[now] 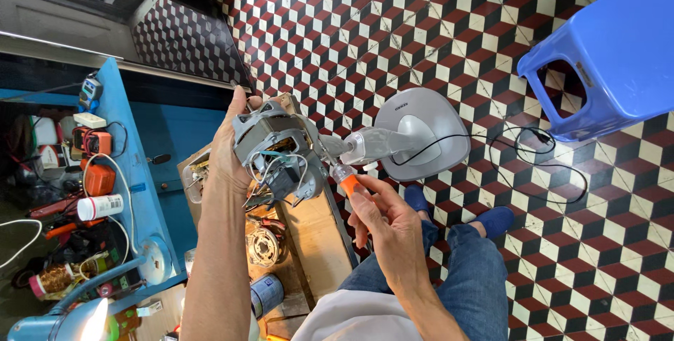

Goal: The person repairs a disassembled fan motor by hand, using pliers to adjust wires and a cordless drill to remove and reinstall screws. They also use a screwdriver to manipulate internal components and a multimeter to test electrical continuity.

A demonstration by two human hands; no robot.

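A: Right, status on the hands?

B: Left hand [235,148] is clamped round the grey motor [277,158], held up off the counter [309,229], probably so the driver can reach its right face. Loose wires hang out of the near side.

A: And the right?

B: Right hand [386,222] pinches an orange-handled screwdriver [347,181], clear section toward the shaft, tip up against the motor's right edge. Can't tell whether the tip sits in a screw head.

A: Where's the motor relative to the rest?

B: Mid-frame, above the wooden counter, just left of the grey fan base [421,130] on the tiled floor [393,25]. Neck of the base points at the motor, looks like it's the same fan. Black cord [519,165] trails right from the base over the floor.

A: Anything else on the counter?

B: Second motor with copper windings [265,246], and a small blue-and-white can [267,293] at the near edge.

A: Labels, packaging?

B: White cylinder with a red cap [100,207] lying on the blue shelf [130,172] at left, printed label, beside orange tools. Blue plastic stool [618,53] far right, with a small sticker on its side.
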